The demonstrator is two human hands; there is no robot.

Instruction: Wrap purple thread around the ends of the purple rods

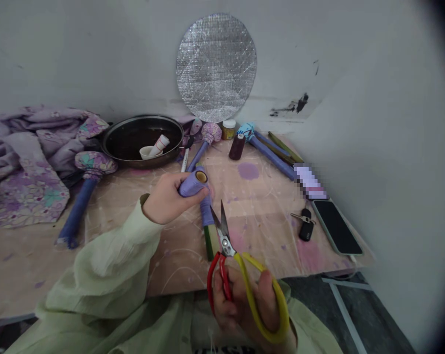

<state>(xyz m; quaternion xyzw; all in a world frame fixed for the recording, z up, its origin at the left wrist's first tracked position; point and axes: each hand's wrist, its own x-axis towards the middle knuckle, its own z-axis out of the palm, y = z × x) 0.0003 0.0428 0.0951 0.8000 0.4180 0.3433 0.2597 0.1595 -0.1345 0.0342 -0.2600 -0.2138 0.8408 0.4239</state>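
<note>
My left hand [166, 199] is closed round a lilac spool of thread [193, 183], held above the patterned board. Just below it lies a green stick [208, 231] partly wrapped in lilac thread. My right hand [240, 302] grips scissors [240, 268] with one red and one yellow loop handle; their short blades point up towards the wrapped stick and stand slightly apart. Both arms wear pale green sleeves.
A dark pan [141, 140] holding a small bowl and a roll sits at the back. Fabric-headed wrapped sticks [83, 189], a maroon spool [237, 146], a small jar [229, 129], keys [305, 223] and a phone [336, 226] lie around. Purple cloth [27, 157] is heaped left; a foil disc [216, 66] leans on the wall.
</note>
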